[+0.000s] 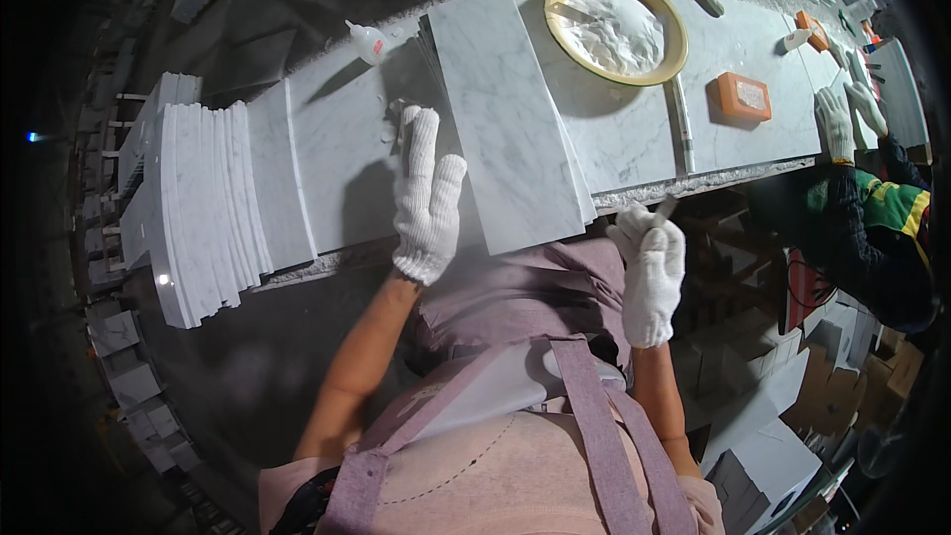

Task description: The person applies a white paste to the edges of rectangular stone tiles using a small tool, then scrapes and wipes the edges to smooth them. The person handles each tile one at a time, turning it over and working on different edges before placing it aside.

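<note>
The marble tile (510, 119) lies flat on top of a small stack on the stone workbench (634, 139), its near end jutting past the bench's front edge toward the person. In the head view, the left hand (426, 200), in a white knit glove, rests flat and unclenched on the bench, fingers extended, just touching the tile's left edge. The right hand (649, 272), also gloved, is clenched around a thin grey tool (664, 210) below the bench edge, just beside the tile's near right corner. A round yellow basin of white paste (614, 28) sits behind the tile. The step in hand seems to be working the tile's near edge; the next move calls for steadying the tile while bringing the tool up to it.
</note>
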Action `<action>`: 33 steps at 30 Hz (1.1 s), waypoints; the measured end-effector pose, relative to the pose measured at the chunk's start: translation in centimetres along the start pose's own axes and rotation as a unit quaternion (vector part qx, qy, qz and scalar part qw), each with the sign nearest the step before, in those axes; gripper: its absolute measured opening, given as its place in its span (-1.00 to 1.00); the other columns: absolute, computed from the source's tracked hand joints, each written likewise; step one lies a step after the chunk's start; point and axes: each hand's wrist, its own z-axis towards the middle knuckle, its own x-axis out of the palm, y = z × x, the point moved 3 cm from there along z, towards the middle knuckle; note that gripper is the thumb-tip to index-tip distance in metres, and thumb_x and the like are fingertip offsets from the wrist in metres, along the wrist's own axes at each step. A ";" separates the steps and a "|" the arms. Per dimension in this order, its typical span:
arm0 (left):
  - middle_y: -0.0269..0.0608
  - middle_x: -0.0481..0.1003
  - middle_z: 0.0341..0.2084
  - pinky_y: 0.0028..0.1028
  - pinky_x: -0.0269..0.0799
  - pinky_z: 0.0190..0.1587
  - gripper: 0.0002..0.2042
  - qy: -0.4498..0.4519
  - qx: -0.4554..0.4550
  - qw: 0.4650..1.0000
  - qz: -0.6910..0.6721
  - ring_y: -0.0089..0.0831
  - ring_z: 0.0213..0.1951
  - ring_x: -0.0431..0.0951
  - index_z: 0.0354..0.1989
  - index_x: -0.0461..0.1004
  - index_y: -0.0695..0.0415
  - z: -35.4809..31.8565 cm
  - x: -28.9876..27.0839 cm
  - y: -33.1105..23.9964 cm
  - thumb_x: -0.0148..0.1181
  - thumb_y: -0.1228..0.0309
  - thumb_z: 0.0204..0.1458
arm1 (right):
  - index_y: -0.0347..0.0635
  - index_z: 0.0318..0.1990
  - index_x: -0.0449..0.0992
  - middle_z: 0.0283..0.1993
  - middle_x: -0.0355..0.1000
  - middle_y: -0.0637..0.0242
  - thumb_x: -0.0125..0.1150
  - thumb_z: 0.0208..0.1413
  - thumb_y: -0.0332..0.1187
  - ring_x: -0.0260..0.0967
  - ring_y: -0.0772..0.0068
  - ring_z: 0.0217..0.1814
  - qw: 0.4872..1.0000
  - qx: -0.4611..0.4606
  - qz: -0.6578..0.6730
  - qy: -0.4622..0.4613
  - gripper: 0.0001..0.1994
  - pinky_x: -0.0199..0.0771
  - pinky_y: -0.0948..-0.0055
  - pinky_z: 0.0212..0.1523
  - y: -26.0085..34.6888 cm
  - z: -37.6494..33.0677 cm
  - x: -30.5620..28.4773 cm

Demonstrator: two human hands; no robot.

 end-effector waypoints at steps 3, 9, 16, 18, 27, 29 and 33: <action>0.03 0.22 0.52 -0.09 -0.22 0.63 -0.42 0.056 0.161 0.977 0.130 -0.03 0.61 -0.01 0.51 0.28 0.20 0.8 -0.3 -1.9 0.15 0.29 0.35 | -0.13 0.11 0.45 0.00 0.48 0.30 0.09 0.52 -0.12 0.46 0.42 -0.07 0.994 0.043 0.073 -0.069 -0.71 0.60 0.37 0.00 0.0 0.5 -2.0; -0.12 0.49 0.28 -0.03 0.19 0.48 -0.51 0.337 0.308 0.882 0.115 -0.04 0.40 0.38 0.17 0.57 0.07 -4.9 0.8 -8.4 0.27 0.05 0.14 | -0.15 0.13 0.43 -0.13 0.37 0.40 0.14 0.50 -0.14 0.30 0.54 -0.21 0.988 0.047 0.128 -0.078 -0.70 0.42 0.50 -0.22 1.1 0.2 -3.3; 0.01 0.35 0.43 0.08 0.02 0.55 -0.42 0.152 0.268 0.931 0.197 0.03 0.51 0.21 0.41 0.41 0.12 -4.6 -2.5 -5.9 0.02 0.02 0.35 | -0.18 0.18 0.44 0.00 0.43 0.34 0.16 0.49 -0.20 0.39 0.48 -0.12 0.985 0.056 0.152 -0.063 -0.70 0.54 0.42 -0.07 0.6 0.2 -2.5; 0.02 0.29 0.48 0.10 -0.15 0.61 -0.35 0.175 0.245 0.924 0.234 0.03 0.59 0.05 0.44 0.38 0.13 -5.2 -2.0 -5.5 0.10 -0.01 0.28 | -0.19 0.19 0.44 0.06 0.46 0.30 0.16 0.48 -0.21 0.45 0.40 0.01 0.988 0.049 0.140 -0.034 -0.70 0.59 0.33 0.03 1.1 0.6 -2.2; -0.09 0.53 -0.19 -0.01 0.36 0.28 -0.66 0.252 0.167 0.953 0.027 -0.08 -0.08 0.55 -0.11 0.59 0.17 -5.2 -3.4 -5.9 0.08 0.12 0.38 | -0.32 0.18 0.56 -0.22 0.53 0.39 0.26 0.43 -0.15 0.42 0.62 -0.32 0.996 0.050 -0.061 -0.031 -0.60 0.48 0.59 -0.31 4.3 5.5 -1.8; -0.10 0.54 -0.28 -0.01 0.44 0.20 -0.69 0.113 0.172 0.976 0.065 -0.10 -0.19 0.58 -0.17 0.57 0.19 -4.1 -4.0 -5.9 0.08 0.17 0.38 | -0.26 0.30 0.54 -0.21 0.55 0.44 0.24 0.44 -0.23 0.45 0.67 -0.29 0.994 0.045 -0.101 0.000 -0.59 0.53 0.59 -0.28 5.2 6.9 -0.9; -0.05 0.56 -0.12 0.13 0.36 0.31 -0.70 0.170 0.063 0.978 0.105 -0.02 -0.03 0.58 -0.09 0.56 0.21 -2.4 -3.0 -5.2 0.14 0.18 0.36 | -0.20 0.32 0.55 -0.13 0.59 0.44 0.27 0.37 -0.42 0.44 0.73 -0.27 0.985 0.021 -0.171 0.015 -0.60 0.49 0.66 -0.25 6.9 9.7 1.4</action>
